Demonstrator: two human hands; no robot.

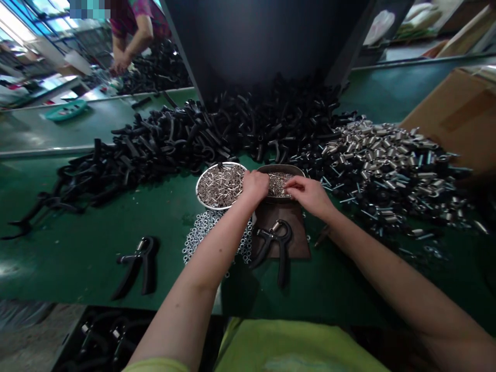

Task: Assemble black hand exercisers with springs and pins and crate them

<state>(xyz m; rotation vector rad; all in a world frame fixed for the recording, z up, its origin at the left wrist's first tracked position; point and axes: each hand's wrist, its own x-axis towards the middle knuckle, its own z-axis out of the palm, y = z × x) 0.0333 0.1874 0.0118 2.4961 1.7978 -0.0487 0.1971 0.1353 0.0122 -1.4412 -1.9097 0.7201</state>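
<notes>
My left hand [256, 187] is closed, back of the hand up, where a white oval dish [199, 195] meets a dark oval tin [284, 200]; its fingertips are hidden. Thin metal pins [220, 185] fill the white dish. Over the tin's right side, my right hand [310, 196] has its fingertips pinched together among small shiny metal parts [276, 185]. Anything between those fingertips is too small to name. Just below the tin, a black hand grip exerciser with a spring [284, 248] lies partly on a brown plate [300, 240]. Loose nuts [201, 232] are spread beneath my left forearm.
Another hand grip exerciser [147, 263] lies at left on the green table [77, 258]. Black handles [174, 134] are heaped across the back. Springs and bolts [383, 150] pile up at right beside a cardboard box [457, 113]. A co-worker's hands [121, 63] work at far left.
</notes>
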